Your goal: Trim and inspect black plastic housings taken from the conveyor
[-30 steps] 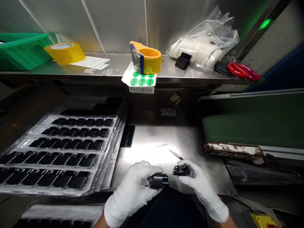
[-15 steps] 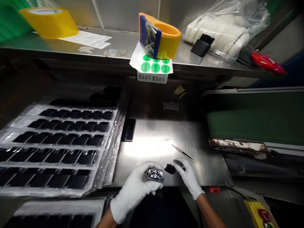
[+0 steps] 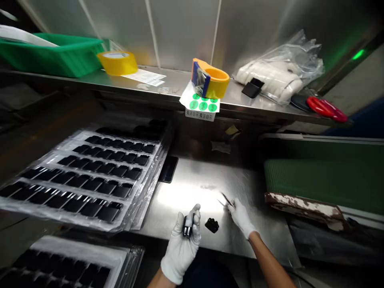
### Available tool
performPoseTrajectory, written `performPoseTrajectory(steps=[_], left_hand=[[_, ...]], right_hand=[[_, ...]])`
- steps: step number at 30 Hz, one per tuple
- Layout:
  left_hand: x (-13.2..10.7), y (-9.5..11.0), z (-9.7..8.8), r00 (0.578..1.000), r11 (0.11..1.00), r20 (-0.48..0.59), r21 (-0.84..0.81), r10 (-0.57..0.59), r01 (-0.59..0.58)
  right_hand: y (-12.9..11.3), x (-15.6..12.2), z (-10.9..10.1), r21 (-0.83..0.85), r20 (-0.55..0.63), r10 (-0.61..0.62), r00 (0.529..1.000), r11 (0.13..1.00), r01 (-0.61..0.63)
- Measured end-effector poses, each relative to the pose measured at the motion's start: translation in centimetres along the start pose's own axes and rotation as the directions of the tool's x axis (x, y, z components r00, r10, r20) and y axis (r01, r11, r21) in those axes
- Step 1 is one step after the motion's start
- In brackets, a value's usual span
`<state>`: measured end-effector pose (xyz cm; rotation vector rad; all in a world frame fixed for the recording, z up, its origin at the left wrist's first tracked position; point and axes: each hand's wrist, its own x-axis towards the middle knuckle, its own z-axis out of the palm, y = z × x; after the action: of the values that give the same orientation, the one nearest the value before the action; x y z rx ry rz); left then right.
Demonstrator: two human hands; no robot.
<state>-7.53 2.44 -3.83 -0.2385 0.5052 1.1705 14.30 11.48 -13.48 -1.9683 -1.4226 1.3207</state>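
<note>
My left hand [image 3: 182, 244], in a white glove with the palm turned up, is closed around a small black plastic housing [image 3: 187, 228] with shiny strips on its near end. My fingers cover part of it. My right hand [image 3: 240, 218], also gloved, pinches slim pointed tweezers [image 3: 227, 199] just above the metal table, tip toward the upper left. Between the hands a small black part with rounded lobes [image 3: 212, 225] lies on the tabletop, touched by neither hand.
Stacked trays [image 3: 99, 170] of black parts stand left, beside a dark phone [image 3: 168, 169]. A green conveyor belt [image 3: 324, 176] runs at right. The shelf [image 3: 168, 94] holds a yellow tape roll [image 3: 118, 64], a tape dispenser [image 3: 211, 80], bagged white gloves [image 3: 270, 78] and a green basket [image 3: 60, 56].
My right hand has left the lobed black part and picked up the tweezers from the table. My left hand has turned the housing to another side. The view has shifted.
</note>
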Motion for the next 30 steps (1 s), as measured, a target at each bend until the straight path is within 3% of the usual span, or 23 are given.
performPoseTrajectory(steps=[4, 7, 9, 10, 11, 12, 13, 14, 15, 16, 18, 20, 22, 26, 28, 30], left_hand=[[-2.4, -2.0, 2.5, 0.990, 0.997, 0.136, 0.060, 0.036, -0.045], [-4.4, -3.1, 4.9, 0.986, 0.926, 0.168, 0.374, -0.018, -0.047], [-5.5, -3.6, 6.3, 0.993, 0.815, 0.116, 0.576, -0.014, -0.056], [-5.9, -3.8, 6.9, 0.994, 0.759, 0.106, 0.647, 0.016, -0.081], [-6.3, -4.0, 7.4, 0.991, 0.705, 0.120, 0.698, 0.053, -0.122], [-6.6, -4.1, 8.0, 0.985, 0.644, 0.154, 0.747, 0.074, -0.165], [-6.8, -4.3, 8.6, 0.977, 0.577, 0.200, 0.790, 0.080, -0.209], [-7.0, -4.4, 9.2, 0.965, 0.512, 0.252, 0.820, 0.077, -0.255], [-7.0, -4.5, 9.8, 0.948, 0.463, 0.309, 0.831, 0.080, -0.310], [-7.0, -4.6, 10.6, 0.924, 0.435, 0.374, 0.821, 0.081, -0.370], [-6.9, -4.9, 11.9, 0.867, 0.421, 0.493, 0.773, 0.073, -0.474], [-6.6, -5.2, 12.8, 0.842, 0.402, 0.536, 0.760, 0.059, -0.511], [-6.3, -5.5, 13.2, 0.837, 0.374, 0.544, 0.764, 0.065, -0.526], [-5.9, -5.7, 12.8, 0.798, 0.358, 0.598, 0.731, 0.074, -0.581], [-5.7, -5.7, 12.7, 0.811, 0.339, 0.582, 0.755, 0.048, -0.562], [-5.5, -5.6, 12.7, 0.796, 0.307, 0.605, 0.751, 0.035, -0.584]], right_hand=[[-2.7, -6.4, -2.7, 0.255, 0.175, -0.098, 0.980, 0.966, 0.050], [-4.9, -11.5, -6.4, 0.364, 0.306, -0.165, 0.938, 0.930, 0.045], [-6.6, -13.7, -9.1, 0.373, 0.289, -0.323, 0.901, 0.905, 0.205], [-7.4, -14.4, -10.2, 0.307, 0.211, -0.477, 0.853, 0.861, 0.405], [-8.2, -14.8, -11.2, 0.194, 0.123, -0.661, 0.740, 0.748, 0.635], [-9.1, -15.1, -11.9, 0.044, 0.066, -0.819, 0.570, 0.573, 0.819], [-9.9, -15.3, -12.5, -0.127, 0.044, -0.922, 0.385, 0.378, 0.917], [-10.8, -15.4, -12.8, -0.277, 0.075, -0.969, 0.234, 0.205, 0.939], [-11.7, -15.6, -13.0, -0.397, 0.141, -0.979, 0.144, 0.078, 0.914], [-12.6, -15.8, -13.1, -0.495, 0.212, -0.971, 0.110, -0.010, 0.869], [-13.9, -16.4, -13.3, -0.614, 0.354, -0.928, 0.115, -0.138, 0.777], [-14.7, -17.0, -13.6, -0.655, 0.433, -0.894, 0.118, -0.222, 0.722], [-14.9, -17.6, -13.9, -0.691, 0.426, -0.891, 0.157, -0.208, 0.692], [-14.5, -18.3, -14.4, -0.716, 0.415, -0.863, 0.290, -0.113, 0.689], [-14.5, -18.4, -14.5, -0.707, 0.444, -0.841, 0.310, -0.116, 0.698], [-14.5, -18.5, -14.5, -0.707, 0.464, -0.827, 0.318, -0.129, 0.696]])
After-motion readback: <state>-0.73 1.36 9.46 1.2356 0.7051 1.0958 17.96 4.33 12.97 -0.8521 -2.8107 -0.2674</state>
